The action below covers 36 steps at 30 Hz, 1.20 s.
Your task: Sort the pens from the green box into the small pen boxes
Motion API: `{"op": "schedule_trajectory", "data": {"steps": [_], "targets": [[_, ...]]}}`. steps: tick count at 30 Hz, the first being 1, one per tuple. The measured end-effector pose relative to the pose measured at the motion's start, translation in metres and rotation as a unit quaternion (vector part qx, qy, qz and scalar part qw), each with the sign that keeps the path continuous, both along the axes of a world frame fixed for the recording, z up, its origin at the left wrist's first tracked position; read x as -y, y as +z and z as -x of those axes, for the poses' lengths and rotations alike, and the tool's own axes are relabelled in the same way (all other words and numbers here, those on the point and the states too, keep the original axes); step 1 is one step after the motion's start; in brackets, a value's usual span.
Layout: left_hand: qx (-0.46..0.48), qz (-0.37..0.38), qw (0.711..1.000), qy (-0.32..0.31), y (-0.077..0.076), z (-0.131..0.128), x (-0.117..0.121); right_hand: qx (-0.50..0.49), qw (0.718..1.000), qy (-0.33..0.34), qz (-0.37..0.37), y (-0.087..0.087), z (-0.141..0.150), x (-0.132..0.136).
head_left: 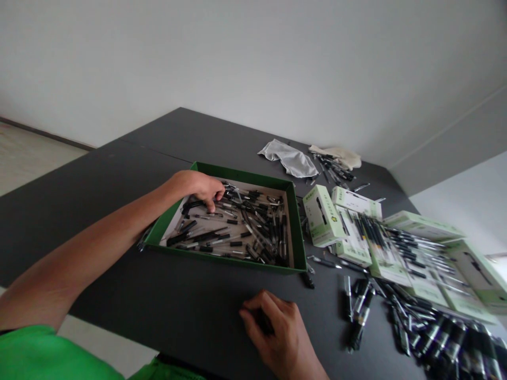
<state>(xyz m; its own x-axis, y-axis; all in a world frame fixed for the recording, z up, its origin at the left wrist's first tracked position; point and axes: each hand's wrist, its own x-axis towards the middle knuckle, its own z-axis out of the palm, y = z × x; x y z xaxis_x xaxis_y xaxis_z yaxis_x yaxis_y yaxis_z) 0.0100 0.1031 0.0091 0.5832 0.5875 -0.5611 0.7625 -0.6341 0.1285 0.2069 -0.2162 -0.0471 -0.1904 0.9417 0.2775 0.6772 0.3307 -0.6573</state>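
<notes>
Partly open, left grip (201, 186) (fingers (218, 186) bent) among pens (236, 244).

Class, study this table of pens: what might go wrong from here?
The left hand, among jumbled pens in the green tray, might flick some out. The standing box beside the tray might topple if bumped. Loose pens to the right of the right hand could roll if brushed.

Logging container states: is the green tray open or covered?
Open: the green tray is uncovered; loose pens show inside, and the left hand reaches in over its wall.
</notes>
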Motion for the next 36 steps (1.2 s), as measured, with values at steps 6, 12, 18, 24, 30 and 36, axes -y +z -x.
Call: {"op": "schedule_trajectory", "data": {"steps": [6,12,18,24,30,36], "targets": [[-0.003,0.004,1.000,0.002,0.0004,-0.0014,-0.0002,-0.004,1.000,0.004,0.002,0.0003,0.0008,-0.0005],[-0.005,0.010,1.000,-0.009,0.0020,-0.0013,0.0003,-0.004,1.000,0.002,-0.005,-0.0007,0.0003,-0.0013],[0.001,0.007,1.000,-0.009,0.0018,-0.0005,0.0006,0.002,1.000,0.008,-0.002,-0.0025,-0.0004,-0.0013],[0.002,0.003,1.000,-0.009,0.0014,-0.0004,0.0007,0.000,1.000,0.010,0.000,0.0003,-0.0002,-0.0022],[0.001,0.002,1.000,-0.012,0.0027,-0.0009,0.0014,-0.006,1.000,0.012,0.012,-0.0001,-0.0010,-0.0015],[0.003,0.000,1.000,-0.018,0.0016,-0.0003,0.0000,-0.007,1.000,0.007,0.018,-0.0009,-0.0013,-0.0018]]}}
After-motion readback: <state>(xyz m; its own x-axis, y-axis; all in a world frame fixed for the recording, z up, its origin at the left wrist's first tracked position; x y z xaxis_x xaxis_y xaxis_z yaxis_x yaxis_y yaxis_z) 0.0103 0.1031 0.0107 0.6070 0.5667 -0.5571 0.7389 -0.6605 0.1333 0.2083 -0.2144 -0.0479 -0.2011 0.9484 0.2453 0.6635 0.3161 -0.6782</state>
